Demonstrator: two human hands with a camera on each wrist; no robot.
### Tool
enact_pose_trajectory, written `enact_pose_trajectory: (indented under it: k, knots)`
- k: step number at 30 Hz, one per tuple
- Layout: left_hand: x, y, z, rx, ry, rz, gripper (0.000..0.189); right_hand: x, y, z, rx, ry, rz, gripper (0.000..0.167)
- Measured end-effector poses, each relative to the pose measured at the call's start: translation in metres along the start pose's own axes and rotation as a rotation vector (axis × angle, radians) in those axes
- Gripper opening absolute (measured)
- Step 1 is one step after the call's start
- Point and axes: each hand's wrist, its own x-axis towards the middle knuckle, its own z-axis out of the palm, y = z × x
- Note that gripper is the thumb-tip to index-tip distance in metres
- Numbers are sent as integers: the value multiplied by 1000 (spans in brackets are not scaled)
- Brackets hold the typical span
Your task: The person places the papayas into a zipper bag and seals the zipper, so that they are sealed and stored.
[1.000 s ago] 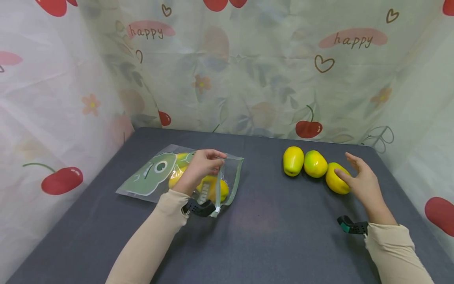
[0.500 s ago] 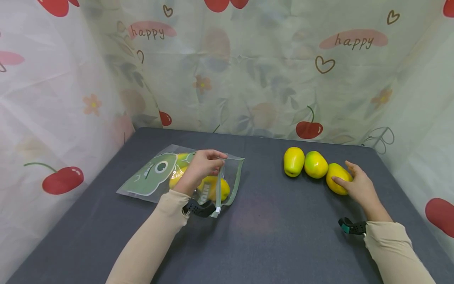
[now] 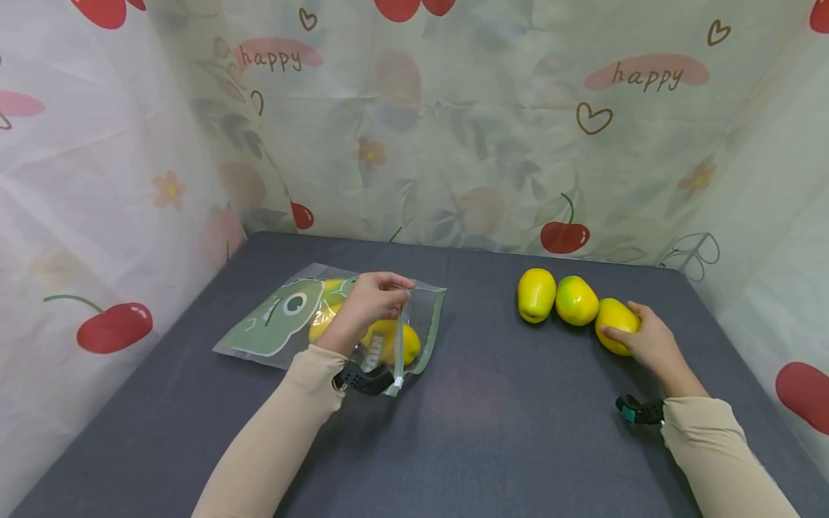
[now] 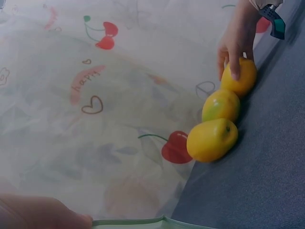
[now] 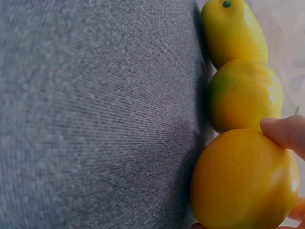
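Note:
On the left of the head view, my left hand (image 3: 372, 302) pinches the opening edge of a clear zip bag (image 3: 259, 331) printed with a green cartoon face. Several yellow fruits that look like mangoes (image 3: 411, 345) show through the plastic, partly hidden by the hand. In the left wrist view the bag's green-edged rim (image 4: 128, 222) meets my thumb. My right hand (image 3: 654, 349) grips the nearest mango (image 3: 612, 324) of a row of three, thumb in front and fingers behind; it still rests on the table. Touching it is a greenish-yellow mango (image 3: 576, 300), then a longer one (image 3: 536, 295).
A dark grey cloth covers the table (image 3: 492, 446). Behind and at both sides hangs a pale curtain (image 3: 440, 144) printed with cherries and hearts. Thin looped wire or cord (image 3: 696, 252) shows at the back right corner.
My right hand has come down and left onto the nearest mango, its spread fingers closing around it. The left hand and the bag stay in place.

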Motion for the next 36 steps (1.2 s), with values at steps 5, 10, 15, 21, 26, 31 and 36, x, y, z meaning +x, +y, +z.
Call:
enact_pose_trajectory:
  k: [5, 10, 15, 21, 26, 31, 36]
  knots:
    - [0, 0, 0, -3, -5, 2, 29, 0, 1, 1, 10, 19, 27, 93]
    - [1, -1, 0, -3, -5, 7, 28, -2, 2, 1, 22, 51, 34, 93]
    - [0, -2, 0, -1, -2, 13, 23, -6, 0, -1, 28, 98, -3, 90]
    - [-1, -1, 1, 0, 0, 9, 22, -12, -8, -6, 47, 155, -43, 88]
    - [-1, 1, 0, 10, -2, 8, 26, -16, -19, -8, 49, 194, -72, 86]
    - [-1, 0, 0, 9, -4, 10, 27, -23, -35, -7, 56, 221, -97, 83]
    - [0, -1, 1, 1, -10, 11, 27, -30, -51, -6, 76, 228, -122, 82]
